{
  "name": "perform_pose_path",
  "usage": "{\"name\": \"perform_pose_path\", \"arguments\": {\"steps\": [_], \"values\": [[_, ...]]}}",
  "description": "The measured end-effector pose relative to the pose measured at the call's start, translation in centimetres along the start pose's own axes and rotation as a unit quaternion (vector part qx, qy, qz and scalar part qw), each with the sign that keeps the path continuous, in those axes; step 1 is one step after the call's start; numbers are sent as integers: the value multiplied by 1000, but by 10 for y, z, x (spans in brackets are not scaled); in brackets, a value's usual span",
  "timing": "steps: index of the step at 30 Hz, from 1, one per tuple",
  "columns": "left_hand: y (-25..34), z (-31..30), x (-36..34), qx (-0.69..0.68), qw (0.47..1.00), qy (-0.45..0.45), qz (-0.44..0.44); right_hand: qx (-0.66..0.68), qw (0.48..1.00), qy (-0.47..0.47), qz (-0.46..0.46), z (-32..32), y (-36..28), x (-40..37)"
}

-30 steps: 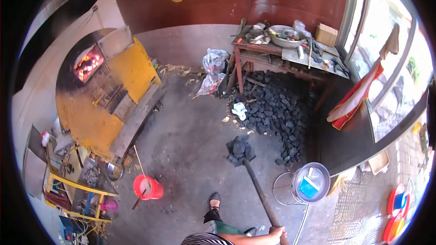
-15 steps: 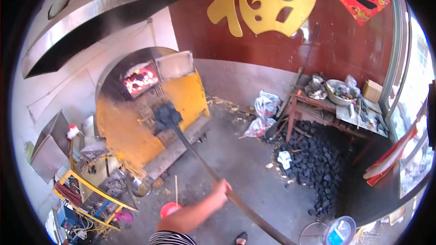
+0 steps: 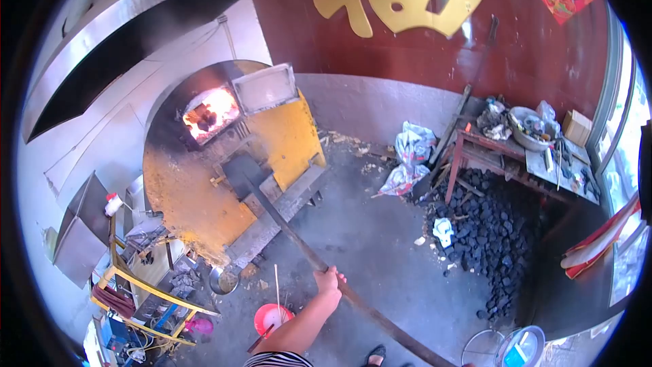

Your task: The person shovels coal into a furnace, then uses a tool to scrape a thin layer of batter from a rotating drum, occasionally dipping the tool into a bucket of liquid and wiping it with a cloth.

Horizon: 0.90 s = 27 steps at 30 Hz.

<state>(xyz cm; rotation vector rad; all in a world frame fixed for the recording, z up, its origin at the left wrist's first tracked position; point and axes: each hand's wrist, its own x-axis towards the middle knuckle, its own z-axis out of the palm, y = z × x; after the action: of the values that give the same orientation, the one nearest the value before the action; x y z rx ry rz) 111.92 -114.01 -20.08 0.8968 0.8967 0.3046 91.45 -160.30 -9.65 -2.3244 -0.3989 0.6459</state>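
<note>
My left hand point(image 3: 329, 281) is wrapped round the long handle of a shovel point(image 3: 292, 234), about midway along it. The shovel's dark blade point(image 3: 244, 173) is in front of the yellow furnace point(image 3: 197, 190), below its open firebox, and I see no lumps of coal on it. Bright flames and a darker patch show in the firebox point(image 3: 210, 114); its door point(image 3: 265, 88) stands open to the right. Toward the lower right the handle runs out of the frame. My right hand cannot be made out.
A coal pile point(image 3: 485, 231) spreads at the right beneath a cluttered table point(image 3: 492, 141). A red basin point(image 3: 273, 318) stands by my left forearm, and a yellow-framed cart point(image 3: 153, 285) at the left. A bucket point(image 3: 521, 346) sits at the lower right. Over the furnace hangs a hood point(image 3: 156, 41).
The dark heap of coal on the shovel blade is gone, and the blade looks flat. The flames in the firebox are brighter. My view has shifted slightly; my left hand still grips the handle.
</note>
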Motion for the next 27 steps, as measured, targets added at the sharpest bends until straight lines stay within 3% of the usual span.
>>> {"name": "perform_pose_path", "arguments": {"steps": [1,2,4,6,7,9,11,13,16,17,19,21,23,25,26,27], "values": [[-3,4,-3,9,1000,6,-7,24,998,50,-19,2,9,-2],[-2,11,-2,22,1000,-1,17,-94,994,53,-21,3,23,-1],[3,16,-5,38,998,-7,50,-214,959,171,-71,4,32,9],[2,14,6,157,973,4,170,-232,944,223,-70,10,46,12],[10,13,-6,164,971,6,176,-176,960,195,-100,12,58,13],[35,17,-32,37,990,-46,128,-111,969,175,-134,17,64,19],[40,20,-22,-7,993,-58,105,52,996,19,-72,18,55,23],[47,24,-12,-93,992,-51,74,86,994,6,-63,24,55,44],[83,27,21,-87,990,-46,103,205,964,48,-162,32,36,86],[100,28,34,-85,988,-32,126,204,963,52,-167,30,24,102],[139,20,81,-75,986,-41,145,181,972,-59,-140,27,1,143],[180,19,115,-41,978,-28,202,204,963,-106,-140,26,-45,185],[211,33,87,-13,966,-36,255,222,952,-158,-142,26,-96,230],[233,42,75,19,952,-35,303,339,901,-261,-77,32,-143,272],[236,41,79,20,955,-46,293,339,898,-268,-75,40,-162,298],[244,39,89,20,957,-57,285,236,943,-146,-186,49,-179,331]]}}
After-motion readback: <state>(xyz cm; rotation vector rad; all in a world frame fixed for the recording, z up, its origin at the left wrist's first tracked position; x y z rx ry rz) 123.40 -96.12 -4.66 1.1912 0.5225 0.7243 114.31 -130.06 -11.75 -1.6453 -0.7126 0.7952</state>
